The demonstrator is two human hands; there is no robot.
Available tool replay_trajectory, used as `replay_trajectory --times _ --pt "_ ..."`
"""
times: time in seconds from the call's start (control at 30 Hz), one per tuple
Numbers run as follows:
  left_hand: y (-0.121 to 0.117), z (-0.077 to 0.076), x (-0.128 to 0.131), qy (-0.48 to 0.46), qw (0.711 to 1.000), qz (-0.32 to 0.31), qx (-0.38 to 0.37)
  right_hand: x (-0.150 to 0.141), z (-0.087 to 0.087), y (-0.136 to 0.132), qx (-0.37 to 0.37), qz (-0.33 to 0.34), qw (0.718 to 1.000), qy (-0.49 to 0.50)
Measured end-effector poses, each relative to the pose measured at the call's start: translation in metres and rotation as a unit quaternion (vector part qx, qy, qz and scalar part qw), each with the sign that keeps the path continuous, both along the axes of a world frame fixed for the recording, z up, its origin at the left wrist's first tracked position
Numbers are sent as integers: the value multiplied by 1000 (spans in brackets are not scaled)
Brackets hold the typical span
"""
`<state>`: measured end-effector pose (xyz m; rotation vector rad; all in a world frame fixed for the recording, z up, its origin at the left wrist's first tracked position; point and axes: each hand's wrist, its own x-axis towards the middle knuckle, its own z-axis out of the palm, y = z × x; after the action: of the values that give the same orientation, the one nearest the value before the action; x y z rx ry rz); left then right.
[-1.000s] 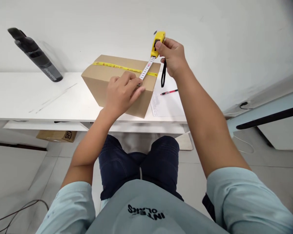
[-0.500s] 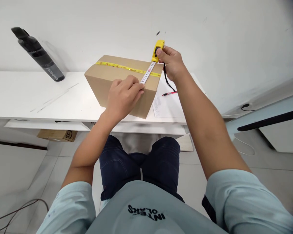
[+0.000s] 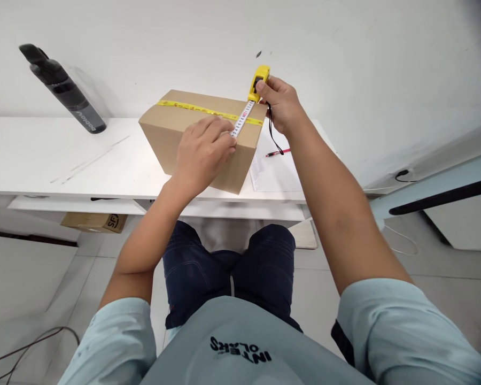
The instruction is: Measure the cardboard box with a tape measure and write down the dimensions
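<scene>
A brown cardboard box (image 3: 160, 141) with a strip of yellow tape (image 3: 192, 107) along its top sits on the white shelf-table (image 3: 64, 160). My right hand (image 3: 282, 101) grips the yellow case of a tape measure (image 3: 258, 84) at the box's far right edge, thumb on its front. A black wrist strap dangles from the case. The white blade runs across the box top, over the yellow tape, toward the near edge. There my left hand (image 3: 206, 152) pinches the blade's end against the box; its fingertips hide the tip.
A dark bottle (image 3: 64, 88) stands at the left against the wall. Right of the box lie a sheet of paper (image 3: 274, 174) and a red pen (image 3: 278, 153). Below the table are another cardboard box (image 3: 94, 221) and, at lower left, a cable (image 3: 36, 342).
The fingers of my left hand have shifted slightly at the blade's end. The wrist strap has swung a little left. The box and tape measure case stay nearly in place.
</scene>
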<state>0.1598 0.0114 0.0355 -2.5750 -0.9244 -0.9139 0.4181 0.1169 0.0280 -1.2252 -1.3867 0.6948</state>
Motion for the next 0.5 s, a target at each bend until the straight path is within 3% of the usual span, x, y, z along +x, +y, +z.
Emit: replay_trajectory --times 0.27,0.4,0.5 --pt "6 -1 -5 -12 998 -16 -53 -3 4 2 -2 19 999 50" --pt "9 7 -12 -52 997 8 -57 -2 26 -5 38 -31 999 -2" --pt "-2 17 -8 -93 994 39 -48 -5 47 -29 129 -65 989 13"
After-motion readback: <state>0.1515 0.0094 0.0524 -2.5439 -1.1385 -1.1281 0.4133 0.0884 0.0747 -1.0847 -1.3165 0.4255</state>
